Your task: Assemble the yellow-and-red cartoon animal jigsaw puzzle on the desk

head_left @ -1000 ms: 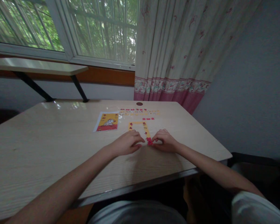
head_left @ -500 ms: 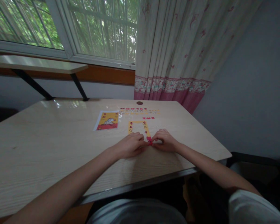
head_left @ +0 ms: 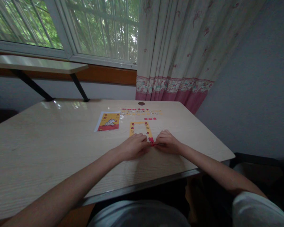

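A yellow puzzle frame with red marks lies on the wooden table, its middle unfilled. My left hand rests at the frame's near edge, fingers curled and pressing on the pieces. My right hand sits at the frame's near right corner, fingers pinched on a small red puzzle piece. The two hands nearly touch at that corner. A yellow and red picture card lies to the left of the frame.
Several loose puzzle pieces lie in rows beyond the frame, near a round cable hole. A curtain hangs behind the table's far right corner. A shelf on brackets runs under the window. The table's right edge is close to my right arm.
Both hands stayed at the frame's near right corner, shifting only slightly. The view tilted a little, so everything sits slightly higher.
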